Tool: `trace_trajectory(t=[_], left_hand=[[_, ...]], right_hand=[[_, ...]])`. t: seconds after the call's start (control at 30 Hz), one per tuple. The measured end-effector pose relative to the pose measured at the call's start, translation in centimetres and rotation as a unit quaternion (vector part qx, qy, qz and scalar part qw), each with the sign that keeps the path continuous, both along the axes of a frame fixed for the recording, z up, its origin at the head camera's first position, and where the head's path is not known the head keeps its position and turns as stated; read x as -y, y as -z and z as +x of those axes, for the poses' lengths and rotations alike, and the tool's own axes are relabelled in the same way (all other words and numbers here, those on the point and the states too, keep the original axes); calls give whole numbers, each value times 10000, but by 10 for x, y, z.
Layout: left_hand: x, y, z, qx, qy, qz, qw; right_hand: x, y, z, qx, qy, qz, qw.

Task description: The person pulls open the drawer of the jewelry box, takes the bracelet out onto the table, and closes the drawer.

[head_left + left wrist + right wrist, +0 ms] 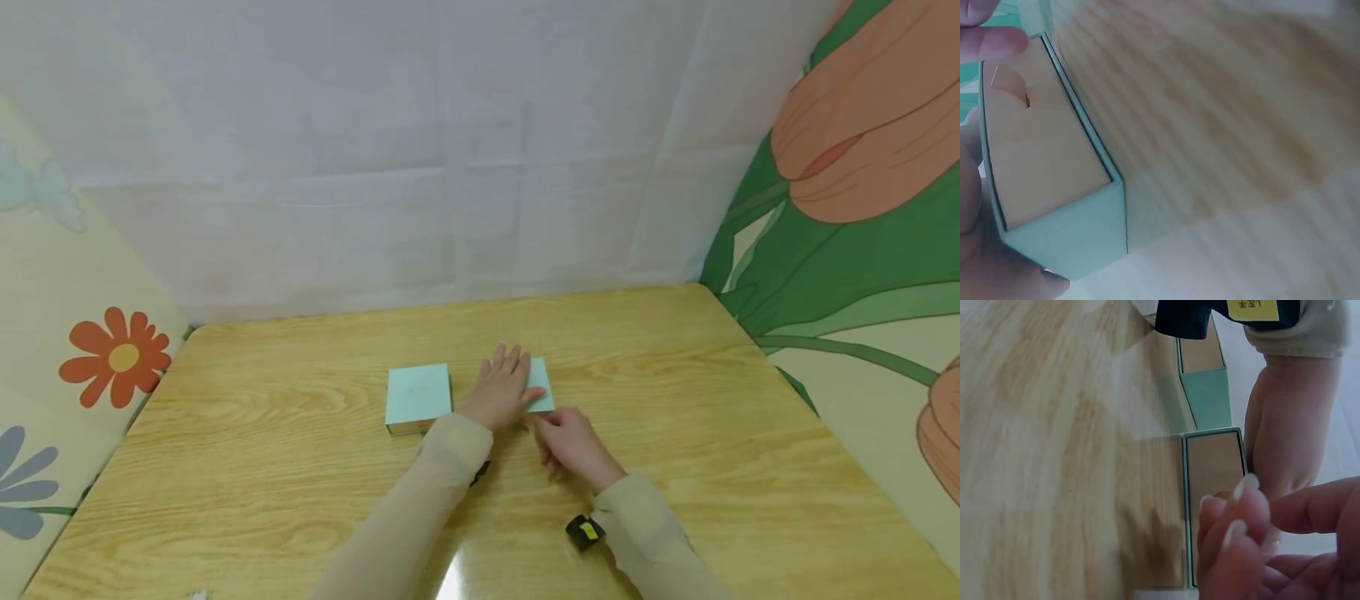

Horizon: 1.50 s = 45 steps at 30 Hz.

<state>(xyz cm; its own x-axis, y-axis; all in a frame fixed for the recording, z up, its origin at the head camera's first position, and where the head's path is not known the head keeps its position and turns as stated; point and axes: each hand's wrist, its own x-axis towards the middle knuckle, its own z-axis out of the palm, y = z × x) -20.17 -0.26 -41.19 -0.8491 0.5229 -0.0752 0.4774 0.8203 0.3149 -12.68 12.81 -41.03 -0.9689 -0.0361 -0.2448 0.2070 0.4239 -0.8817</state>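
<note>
My left hand (504,387) lies over a small pale blue box (541,385), fingers straight and spread, thumb resting on its top. The box's light brown front panel (1047,150) has a half-round tab (1010,82) near one end. My right hand (573,442) is at the near side of this box. Its loosely bent fingers (1235,528) are in front of the panel, and one fingertip lies close beside the tab; no grip on it shows. To the left stands a second pale blue box (417,393), untouched, with a brown front too.
Both boxes stand on a wood-grain table (262,467). White cloth (360,167) hangs behind it, and flower-patterned panels (862,275) flank it. A black wrist device (584,532) with a yellow label sits by my right sleeve. A small pale object (198,595) shows at the front edge.
</note>
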Motion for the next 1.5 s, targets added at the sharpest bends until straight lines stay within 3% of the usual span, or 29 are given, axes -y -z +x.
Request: trace_trajectory(t=[0.23, 0.47, 0.93, 1.2, 1.5], left_hand=[[-3, 5, -5, 23, -25, -152, 9999], [-6, 7, -8, 51, -118, -358, 9993], [-7, 6, -8, 132, -132, -531, 9984], [-8, 12, -9, 76, -137, -571, 9982], [-8, 11, -11, -154, -104, -733, 9971]], right_hand=[[6, 4, -2, 343, -157, -116, 9992], [10, 6, -6, 319, -239, -316, 9987], [13, 12, -9, 761, -158, -655, 9948], [10, 18, -9, 836, -265, -992, 9912], [9, 20, -11, 973, -172, -1319, 9863]])
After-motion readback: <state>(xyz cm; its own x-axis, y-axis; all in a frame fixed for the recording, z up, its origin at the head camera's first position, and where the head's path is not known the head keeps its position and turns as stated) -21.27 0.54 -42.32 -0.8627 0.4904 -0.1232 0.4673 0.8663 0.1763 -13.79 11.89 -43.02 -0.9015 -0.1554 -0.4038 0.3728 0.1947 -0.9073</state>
